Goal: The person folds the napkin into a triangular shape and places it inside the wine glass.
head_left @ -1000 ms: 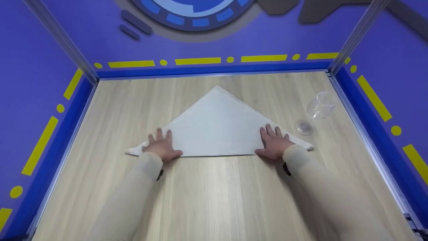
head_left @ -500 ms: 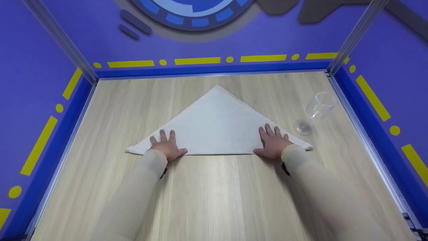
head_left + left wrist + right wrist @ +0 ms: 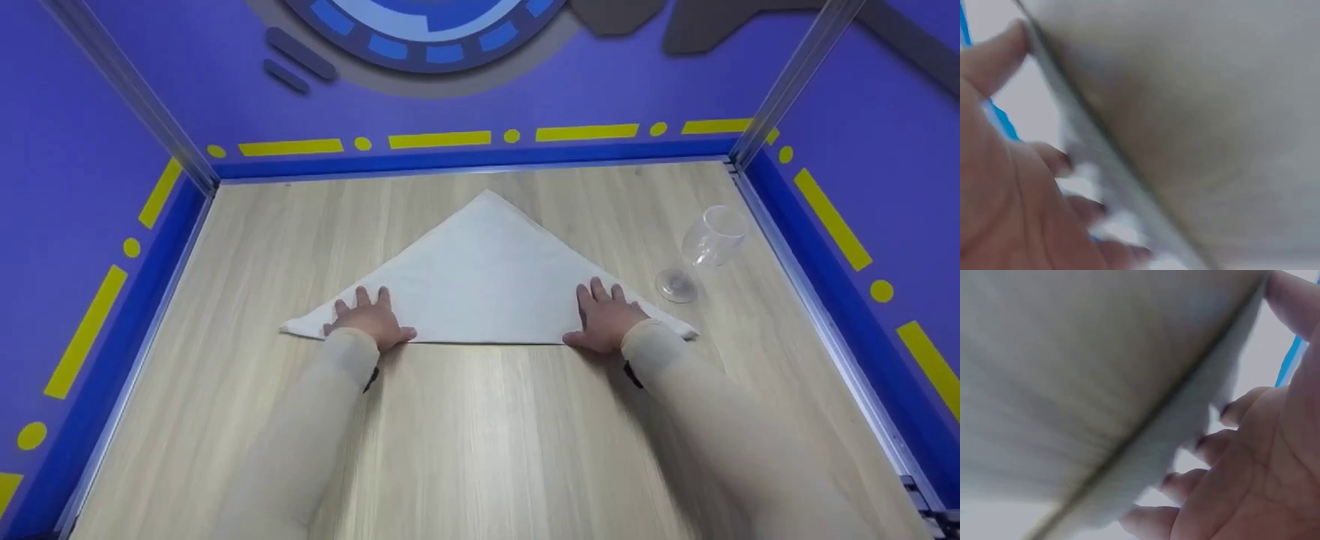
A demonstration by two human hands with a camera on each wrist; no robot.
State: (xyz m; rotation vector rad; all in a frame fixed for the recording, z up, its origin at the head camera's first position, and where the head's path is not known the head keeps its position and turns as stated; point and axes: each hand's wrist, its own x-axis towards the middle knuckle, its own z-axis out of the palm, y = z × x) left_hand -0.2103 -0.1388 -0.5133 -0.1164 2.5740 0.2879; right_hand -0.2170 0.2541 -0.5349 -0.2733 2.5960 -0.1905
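A white cloth napkin (image 3: 487,270), folded into a triangle, lies flat with its tip toward the back wall and its long fold nearest the person. On its left part rests my left hand (image 3: 369,321), fingers spread and pointing forward, thumb along the near fold. My right hand (image 3: 606,322) lies in the mirrored pose on the right part. Both wrist views look from low down along the napkin's edge (image 3: 1112,152), with the fingertips touching the cloth (image 3: 1196,405); these views are blurred.
A clear stemmed wine glass (image 3: 712,238) stands on the wooden table (image 3: 480,450), right of the napkin. Purple-blue panels (image 3: 480,97) with yellow marks enclose the table at the back and both sides, joined by metal rails.
My left hand has shifted a little to the right along the near fold, uncovering more of the left corner. My right hand has kept nearly the same place on the cloth.
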